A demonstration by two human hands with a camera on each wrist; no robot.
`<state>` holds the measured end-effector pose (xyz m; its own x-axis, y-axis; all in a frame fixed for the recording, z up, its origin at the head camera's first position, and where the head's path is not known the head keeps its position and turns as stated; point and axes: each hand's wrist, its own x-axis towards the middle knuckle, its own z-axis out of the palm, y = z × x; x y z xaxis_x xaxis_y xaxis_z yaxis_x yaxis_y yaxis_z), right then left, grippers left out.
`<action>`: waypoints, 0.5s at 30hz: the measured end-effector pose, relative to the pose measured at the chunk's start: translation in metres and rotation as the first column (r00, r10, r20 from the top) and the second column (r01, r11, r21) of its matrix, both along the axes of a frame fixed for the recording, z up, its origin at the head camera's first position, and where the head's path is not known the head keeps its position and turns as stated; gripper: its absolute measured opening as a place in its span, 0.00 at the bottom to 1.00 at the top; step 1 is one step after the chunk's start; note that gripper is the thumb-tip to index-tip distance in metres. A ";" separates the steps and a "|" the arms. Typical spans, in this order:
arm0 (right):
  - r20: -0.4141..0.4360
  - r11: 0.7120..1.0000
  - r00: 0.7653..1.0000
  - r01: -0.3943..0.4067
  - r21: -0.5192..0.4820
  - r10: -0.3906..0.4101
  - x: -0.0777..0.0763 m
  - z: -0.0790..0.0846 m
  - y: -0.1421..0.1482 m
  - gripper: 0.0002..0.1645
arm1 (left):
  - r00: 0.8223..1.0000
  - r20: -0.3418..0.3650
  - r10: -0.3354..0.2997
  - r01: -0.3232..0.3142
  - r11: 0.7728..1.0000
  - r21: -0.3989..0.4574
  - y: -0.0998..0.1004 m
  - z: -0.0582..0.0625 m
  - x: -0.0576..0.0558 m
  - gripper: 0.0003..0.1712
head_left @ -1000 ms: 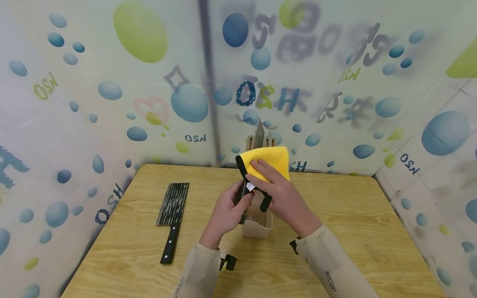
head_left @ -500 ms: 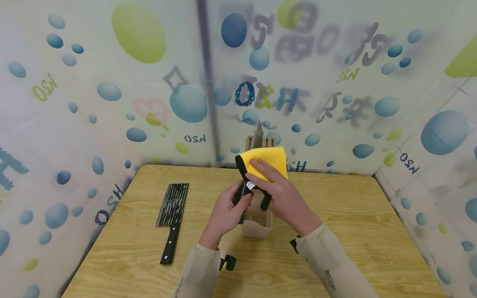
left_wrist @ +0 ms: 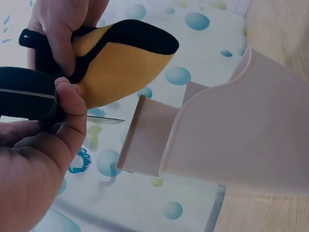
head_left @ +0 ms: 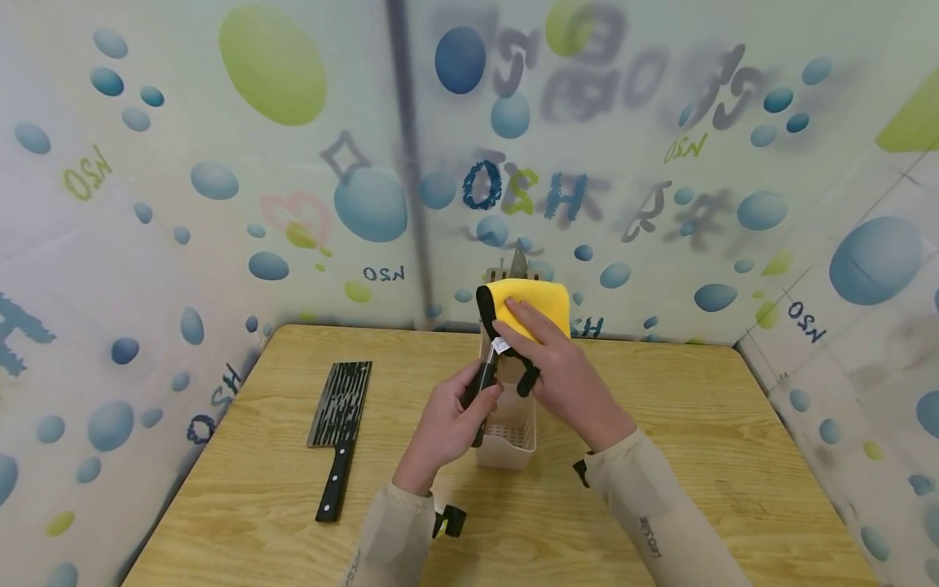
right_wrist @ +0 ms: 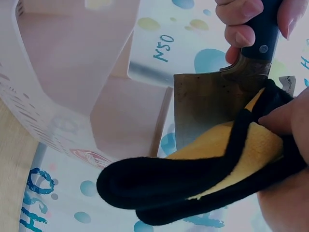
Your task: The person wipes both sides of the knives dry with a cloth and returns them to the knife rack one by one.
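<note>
In the head view my left hand (head_left: 443, 424) grips the black handle of a kitchen knife (head_left: 480, 387), held with its blade pointing up and away. A folded yellow cloth (head_left: 535, 303) with black edging wraps over the blade, and my right hand (head_left: 575, 383) pinches it there. Only the blade's tip shows above the cloth; a short bare stretch shows by the handle. From the right wrist, the broad blade (right_wrist: 212, 104) appears with the cloth (right_wrist: 241, 154) folded around its edge. The left wrist view shows the handle (left_wrist: 29, 92) in my curled fingers.
Behind and below the hands stands a pale plastic knife holder (head_left: 506, 455) with slots. A cleaver (head_left: 341, 408) with a streaked black blade lies on the wooden table (head_left: 660, 473) at left. A patterned wall rises behind the table's far edge.
My right hand and the cloth have slid up the blade toward its tip, so less tip shows and some metal by the handle is bared. The left hand keeps its grip.
</note>
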<state>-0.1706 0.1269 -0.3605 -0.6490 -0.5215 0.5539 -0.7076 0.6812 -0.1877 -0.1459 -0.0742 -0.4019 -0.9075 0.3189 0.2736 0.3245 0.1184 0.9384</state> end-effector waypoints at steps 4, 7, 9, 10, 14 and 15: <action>0.007 1.000 1.000 0.004 0.001 -0.004 -0.001 0.000 0.000 0.53 | 1.000 -0.008 -0.003 0.003 1.000 0.005 0.000 0.000 0.000 0.10; -0.006 1.000 1.000 -0.007 -0.003 0.007 0.001 -0.002 -0.001 0.55 | 1.000 -0.013 -0.006 0.006 1.000 0.007 0.000 -0.001 0.000 0.11; -0.022 1.000 1.000 -0.020 -0.010 0.020 0.001 -0.004 -0.003 0.55 | 1.000 -0.015 -0.007 0.007 1.000 0.016 0.000 -0.001 0.000 0.12; -0.030 1.000 0.999 -0.027 -0.014 0.027 0.002 -0.004 -0.003 0.55 | 1.000 -0.015 -0.006 0.007 1.000 0.019 -0.001 0.000 0.000 0.12; -0.052 0.998 0.998 -0.042 -0.038 0.040 0.003 -0.007 -0.006 0.53 | 1.000 -0.006 -0.017 0.017 0.999 0.043 -0.001 0.001 0.001 0.14; -0.052 0.998 0.998 -0.038 -0.043 0.036 0.003 -0.007 -0.007 0.53 | 1.000 -0.002 -0.020 0.020 0.999 0.048 -0.001 0.001 0.001 0.14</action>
<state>-0.1677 0.1202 -0.3675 -0.5997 -0.5192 0.6089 -0.7418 0.6462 -0.1796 -0.1448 -0.0747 -0.4007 -0.9005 0.3236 0.2905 0.3280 0.0671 0.9423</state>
